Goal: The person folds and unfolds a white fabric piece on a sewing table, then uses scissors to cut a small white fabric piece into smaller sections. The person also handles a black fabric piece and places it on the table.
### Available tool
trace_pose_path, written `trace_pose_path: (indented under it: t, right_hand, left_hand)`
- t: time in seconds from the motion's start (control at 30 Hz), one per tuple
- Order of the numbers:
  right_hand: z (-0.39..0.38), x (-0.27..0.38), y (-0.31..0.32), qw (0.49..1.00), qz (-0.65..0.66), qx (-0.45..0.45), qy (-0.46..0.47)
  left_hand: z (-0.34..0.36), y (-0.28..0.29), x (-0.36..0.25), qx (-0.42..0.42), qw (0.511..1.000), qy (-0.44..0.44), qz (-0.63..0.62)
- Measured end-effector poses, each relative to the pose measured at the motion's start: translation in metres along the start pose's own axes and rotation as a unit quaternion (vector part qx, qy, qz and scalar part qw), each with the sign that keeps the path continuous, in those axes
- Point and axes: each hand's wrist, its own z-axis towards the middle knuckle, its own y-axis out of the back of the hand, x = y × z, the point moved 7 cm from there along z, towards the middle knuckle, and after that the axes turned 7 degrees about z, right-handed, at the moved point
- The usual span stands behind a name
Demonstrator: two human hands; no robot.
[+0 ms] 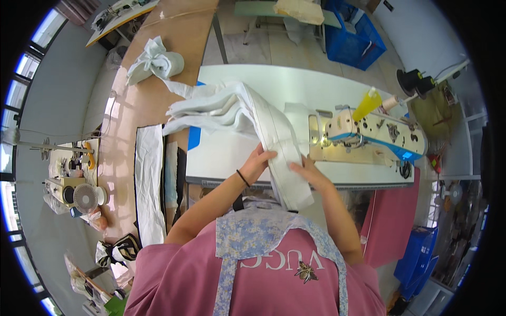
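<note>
A long white fabric strip [282, 142] with seam lines runs over the table's front edge toward my lap. My left hand [256, 164] grips its left edge, thumb on top and the other fingers underneath. On the opposite edge, my right hand [312, 174] pinches the strip, its fingers partly hidden. Further back the strip joins a folded pile of white fabric [221, 108] on the sewing table's left part. To the right of my hands stands a sewing machine [369, 131] with its lamp lit, apart from the strip.
A tied white fabric bundle [155, 63] lies on the brown table [182, 31] at the left, with a flat white piece [149, 179] nearer me. Thread cones [416, 81] stand at the right. Blue crates [358, 42] are behind. A small fan [87, 197] is far left.
</note>
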Motion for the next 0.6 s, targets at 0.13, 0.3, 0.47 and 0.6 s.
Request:
trace_pose_path:
  t: [0.13, 0.3, 0.47, 0.6]
  right_hand:
    - [0.005, 0.004, -0.008, 0.995, -0.029, -0.067, 0.072]
    - [-0.004, 0.063, -0.027, 0.993, -0.007, -0.021, 0.112]
    - [-0.010, 0.101, -0.052, 0.989, -0.028, 0.024, 0.144]
    - [-0.021, 0.120, -0.068, 0.985, -0.081, 0.058, 0.143]
  left_hand:
    - [-0.005, 0.016, 0.000, 0.014, 0.999, -0.016, -0.027]
    - [0.006, 0.043, -0.025, -0.029, 0.995, 0.087, -0.050]
    - [0.025, 0.054, -0.065, -0.003, 0.992, -0.015, -0.128]
    - [0.022, 0.065, -0.118, -0.027, 0.971, -0.142, -0.190]
